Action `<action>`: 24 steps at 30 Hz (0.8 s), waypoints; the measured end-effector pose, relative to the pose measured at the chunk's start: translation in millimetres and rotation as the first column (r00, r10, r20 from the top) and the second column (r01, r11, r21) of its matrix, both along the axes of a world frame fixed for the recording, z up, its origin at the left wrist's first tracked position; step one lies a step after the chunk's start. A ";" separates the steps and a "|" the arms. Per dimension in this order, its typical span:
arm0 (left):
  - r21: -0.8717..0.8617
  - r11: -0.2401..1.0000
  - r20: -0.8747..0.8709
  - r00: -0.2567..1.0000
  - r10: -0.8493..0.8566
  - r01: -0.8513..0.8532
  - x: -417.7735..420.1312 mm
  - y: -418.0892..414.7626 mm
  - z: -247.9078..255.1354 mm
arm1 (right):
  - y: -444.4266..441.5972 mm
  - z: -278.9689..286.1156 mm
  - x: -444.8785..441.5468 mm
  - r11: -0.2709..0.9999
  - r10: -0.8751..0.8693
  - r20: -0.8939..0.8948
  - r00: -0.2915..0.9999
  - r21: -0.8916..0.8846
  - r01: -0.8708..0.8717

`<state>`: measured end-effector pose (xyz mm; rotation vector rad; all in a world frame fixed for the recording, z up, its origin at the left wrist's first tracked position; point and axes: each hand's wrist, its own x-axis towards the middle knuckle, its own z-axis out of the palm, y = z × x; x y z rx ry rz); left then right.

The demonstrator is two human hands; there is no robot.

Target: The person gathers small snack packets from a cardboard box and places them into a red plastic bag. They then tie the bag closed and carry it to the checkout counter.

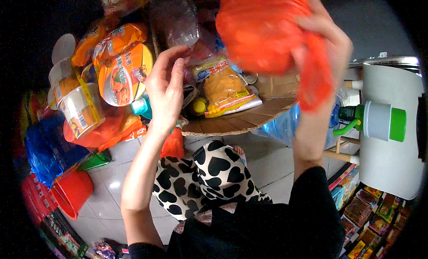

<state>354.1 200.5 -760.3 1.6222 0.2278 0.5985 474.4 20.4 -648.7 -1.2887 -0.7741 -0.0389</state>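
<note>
My right hand [331, 41] grips a red plastic bag [260, 31], blurred and raised at the top of the view; its contents are hidden. One twisted end of the bag hangs down past my wrist. Fingers loosely curled and thumb apart, my left hand [167, 81] holds nothing. It is in the air between an orange instant noodle bowl [125, 78] and a clear snack bag of yellow-brown pieces [225, 86]. That snack bag lies inside a cardboard box [227, 125], near a yellow cap [199, 106]. Behind my left fingers is a clear plastic wrapper [182, 21].
More noodle cups [80, 106] are stacked at left, above a blue bag [55, 147] and a red bucket [75, 192]. On the right, a blue water jug [277, 123] bears a green-and-white pump [378, 121] beside a white chair or stool [391, 168]. Packaged goods [367, 215] fill the lower right.
</note>
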 end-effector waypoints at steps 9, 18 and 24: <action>0.169 0.978 -0.118 0.988 -0.098 0.118 -17.6 10.4 6.7 | -160.9 6.1 -112.2 0.953 -0.119 -0.746 0.655 -0.270 -0.135; 0.677 0.595 -0.320 0.901 -0.293 0.433 -45.8 -13.8 15.8 | -239.6 -154.8 -199.3 0.296 -0.140 -0.559 0.817 -0.811 -0.505; 0.740 0.523 -0.317 0.905 -0.283 0.423 -58.1 -22.4 11.3 | -302.6 -265.7 -241.1 -0.264 0.020 -0.441 0.897 -0.868 -0.421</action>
